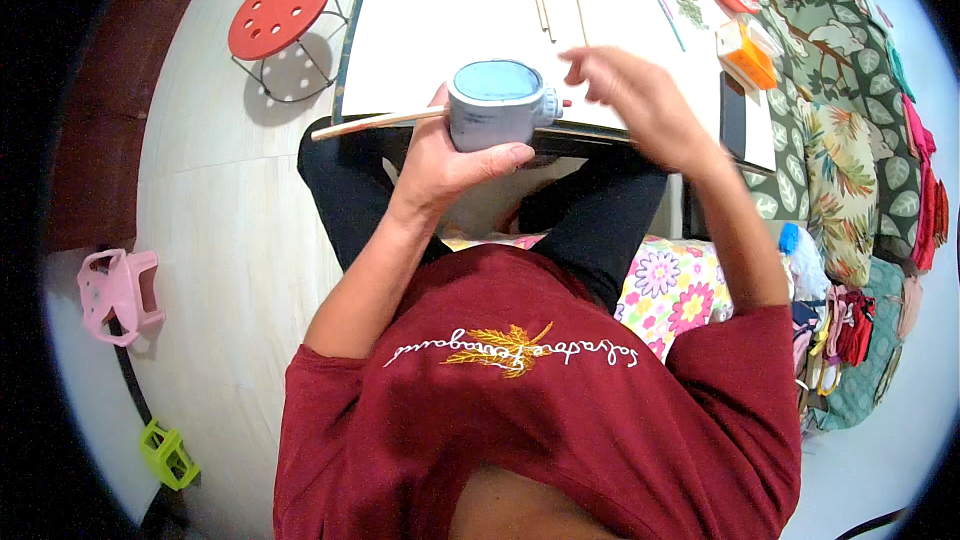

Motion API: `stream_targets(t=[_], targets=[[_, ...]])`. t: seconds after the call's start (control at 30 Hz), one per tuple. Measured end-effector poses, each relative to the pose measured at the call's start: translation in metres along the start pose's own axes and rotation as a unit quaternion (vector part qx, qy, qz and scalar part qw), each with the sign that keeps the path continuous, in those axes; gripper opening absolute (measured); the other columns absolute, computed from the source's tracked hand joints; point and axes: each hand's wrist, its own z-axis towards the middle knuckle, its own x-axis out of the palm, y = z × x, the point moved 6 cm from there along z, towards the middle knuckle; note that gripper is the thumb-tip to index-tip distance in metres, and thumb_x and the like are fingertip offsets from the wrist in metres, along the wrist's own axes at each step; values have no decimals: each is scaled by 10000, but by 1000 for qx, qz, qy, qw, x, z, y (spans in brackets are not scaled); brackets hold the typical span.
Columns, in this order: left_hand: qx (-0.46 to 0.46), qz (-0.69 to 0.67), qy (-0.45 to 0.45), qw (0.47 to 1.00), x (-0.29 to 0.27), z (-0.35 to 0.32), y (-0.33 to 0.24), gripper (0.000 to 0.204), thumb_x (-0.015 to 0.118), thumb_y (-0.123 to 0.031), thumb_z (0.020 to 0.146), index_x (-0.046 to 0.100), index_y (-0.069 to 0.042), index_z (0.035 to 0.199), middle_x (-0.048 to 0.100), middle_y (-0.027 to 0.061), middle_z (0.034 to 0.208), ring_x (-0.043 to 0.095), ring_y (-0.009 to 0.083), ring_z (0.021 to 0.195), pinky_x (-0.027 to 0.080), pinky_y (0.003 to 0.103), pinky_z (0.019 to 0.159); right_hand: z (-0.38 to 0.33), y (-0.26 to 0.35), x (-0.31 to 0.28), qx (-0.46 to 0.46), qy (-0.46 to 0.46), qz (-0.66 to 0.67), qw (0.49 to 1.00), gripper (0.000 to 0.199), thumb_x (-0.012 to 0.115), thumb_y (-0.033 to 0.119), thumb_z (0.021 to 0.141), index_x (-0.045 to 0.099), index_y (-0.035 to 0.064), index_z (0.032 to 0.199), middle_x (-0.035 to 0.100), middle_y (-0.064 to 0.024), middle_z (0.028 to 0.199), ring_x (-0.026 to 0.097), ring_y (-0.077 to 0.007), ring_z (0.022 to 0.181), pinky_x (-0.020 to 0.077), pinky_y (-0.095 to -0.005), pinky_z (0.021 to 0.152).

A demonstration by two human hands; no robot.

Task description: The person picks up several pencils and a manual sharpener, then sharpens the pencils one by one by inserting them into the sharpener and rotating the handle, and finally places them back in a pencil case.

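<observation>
"Maroon shirt point(540, 410) cloth lay nearest the camera. Where was the blue-grey container point(490, 127)?"

"Upright in the left hand point(440, 155), over the near edge of the tabletop point(430, 20). Fingers and thumb were closed around it; the thumb lay along its lower front."

"And the right hand point(640, 100)?"

"Just to the right, blurred, fingers half curled and apart. I saw nothing in it."

"What could have gone wrong?"

"A slip, I'd judge. One hand bore everything, and a loosened thumb might have dropped the container between the knees. Its pale stick point(375, 123) jutted left; catching that on the edge could have tipped it. A careless right-hand swing might also have knocked the ribbed knob point(549, 107)."

"Was there liquid inside?"

"I couldn't tell; the oval top was simply blue."

"What stood in the way?"

"Little close by. Thin sticks point(541, 0) lay beyond the container. Farther right were a pink-and-teal rod point(660, 3), small green bits point(688, 7), an orange box point(748, 55) and a dark phone point(733, 115), which a wide elbow might have brushed. The red stool point(280, 13) stood off left, well clear."
</observation>
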Motion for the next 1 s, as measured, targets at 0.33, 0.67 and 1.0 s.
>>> stream_targets(t=[0.33,0.67,1.0], targets=[[-30,37,-39,998,-11,-14,2,502,753,-212,674,550,3,1080,618,80,956,590,147,839,485,273,757,-43,17,61,-128,-7,-133,983,138,550,119,854,495,22,935,505,-152,811,561,-346,701,466,-413,601],[-35,-20,-38,998,11,-25,-6,546,748,-190,634,537,14,1094,608,90,978,585,164,878,473,288,810,-6,-22,61,-123,-149,-99,976,299,369,229,945,516,18,793,528,-149,670,558,-324,648,462,-378,603],[-51,100,17,994,12,-33,-4,648,770,-215,608,485,13,1144,584,102,1050,569,183,958,455,314,865,-19,-26,65,-85,-129,-123,980,189,418,130,891,523,-7,814,548,-160,696,558,-336,634,440,-406,552]])
